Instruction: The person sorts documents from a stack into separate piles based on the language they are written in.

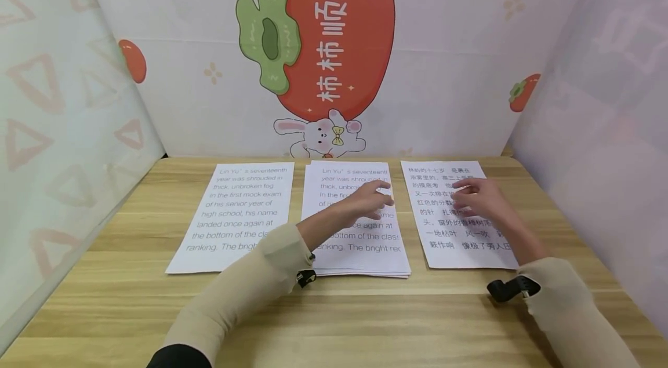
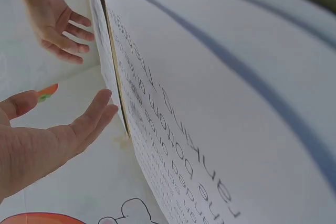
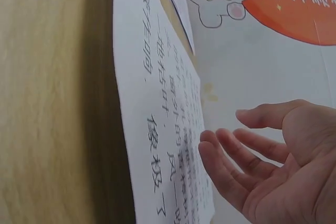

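Note:
Over the middle stack of printed English sheets (image 1: pixel 355 261) hovers my left hand (image 1: pixel 363 204), its fingers loosely spread with nothing in them. The left wrist view shows this hand (image 2: pixel 58 140) above the page, thumb apart from the fingers. My right hand (image 1: pixel 482 200) is over the right-hand sheet of Chinese text (image 1: pixel 443 255), fingers slightly bent and holding nothing. In the right wrist view that hand (image 3: pixel 273 161) has a gap between thumb and fingers, beside the Chinese sheet (image 3: pixel 136 98). Part of each page is hidden behind a hand or forearm.
Another English sheet (image 1: pixel 235 206) lies on the left of the wooden table (image 1: pixel 365 327), partly covered by the left sleeve (image 1: pixel 250 281). A pale cloth backdrop (image 1: pixel 449 66) with a red persimmon print rises at the table's back edge, and similar cloth hangs on both sides.

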Tool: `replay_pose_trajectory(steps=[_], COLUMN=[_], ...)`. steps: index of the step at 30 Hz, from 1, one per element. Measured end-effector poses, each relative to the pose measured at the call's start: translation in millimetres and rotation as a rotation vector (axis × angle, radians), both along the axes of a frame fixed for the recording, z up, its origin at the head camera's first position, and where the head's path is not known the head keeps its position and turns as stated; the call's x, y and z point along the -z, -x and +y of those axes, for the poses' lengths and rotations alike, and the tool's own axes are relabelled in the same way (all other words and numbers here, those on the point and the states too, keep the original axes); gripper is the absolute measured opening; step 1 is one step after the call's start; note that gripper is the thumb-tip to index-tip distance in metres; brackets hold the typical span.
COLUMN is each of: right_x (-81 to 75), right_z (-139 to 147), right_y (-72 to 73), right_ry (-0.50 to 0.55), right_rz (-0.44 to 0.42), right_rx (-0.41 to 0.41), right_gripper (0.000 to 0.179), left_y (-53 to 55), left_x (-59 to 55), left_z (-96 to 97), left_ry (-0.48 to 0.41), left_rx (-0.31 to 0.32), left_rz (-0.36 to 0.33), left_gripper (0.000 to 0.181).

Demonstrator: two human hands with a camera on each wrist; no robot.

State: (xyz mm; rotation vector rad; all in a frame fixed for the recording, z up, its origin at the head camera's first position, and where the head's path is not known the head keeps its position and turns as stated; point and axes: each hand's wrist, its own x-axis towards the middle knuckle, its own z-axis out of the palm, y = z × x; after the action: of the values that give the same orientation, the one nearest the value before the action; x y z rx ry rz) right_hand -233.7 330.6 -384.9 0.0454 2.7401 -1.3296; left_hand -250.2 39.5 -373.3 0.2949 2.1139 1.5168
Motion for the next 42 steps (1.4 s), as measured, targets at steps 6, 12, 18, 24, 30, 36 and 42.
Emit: replay_pose_trajectory(steps=[6,12,18,24,30,36,42], right_x=[3.6,7.5,10.8,11.8,10.3,11.8,12.5], right_z=[-28.1,-52.5,-67.6,-78.4,-84.0,-86.9,-89.1], right_y=[4.8,8.0,9.4,9.2,10.7,12.7,12.1], right_ry=[0.061,0.180,0.378,0.467,0.479,0.495,0.518], right_rz=[0.013,-0.039,-0.126,-0.171,-0.190,-0.197,-0.199], right_rx=[-0.066,-0.116,-0.125,-0.112,-0.073,-0.050,-0.051], right_gripper=[0.046,0.046,0.047,0.050,0.052,0.052,0.052], left_y=[4.6,7.4,7.4,7.9,9.7,8.2,6.2], left_x=[0.6,0.1,-1.2,-3.0,3.2,8.5,8.0], left_z=[-32.5,-67.1,-99.6,-130.1,-147.7,-151.0,-152.2], left_ry=[0.020,0.063,0.106,0.109,0.058,0.021,0.013], left_rx=[0.011,-0.052,-0.146,-0.233,-0.277,-0.248,-0.256], left_rz=[0.047,0.066,0.053,0.037,-0.002,-0.026,-0.031], left_gripper=[0.060,0.060,0.062,0.065,0.065,0.064,0.064])
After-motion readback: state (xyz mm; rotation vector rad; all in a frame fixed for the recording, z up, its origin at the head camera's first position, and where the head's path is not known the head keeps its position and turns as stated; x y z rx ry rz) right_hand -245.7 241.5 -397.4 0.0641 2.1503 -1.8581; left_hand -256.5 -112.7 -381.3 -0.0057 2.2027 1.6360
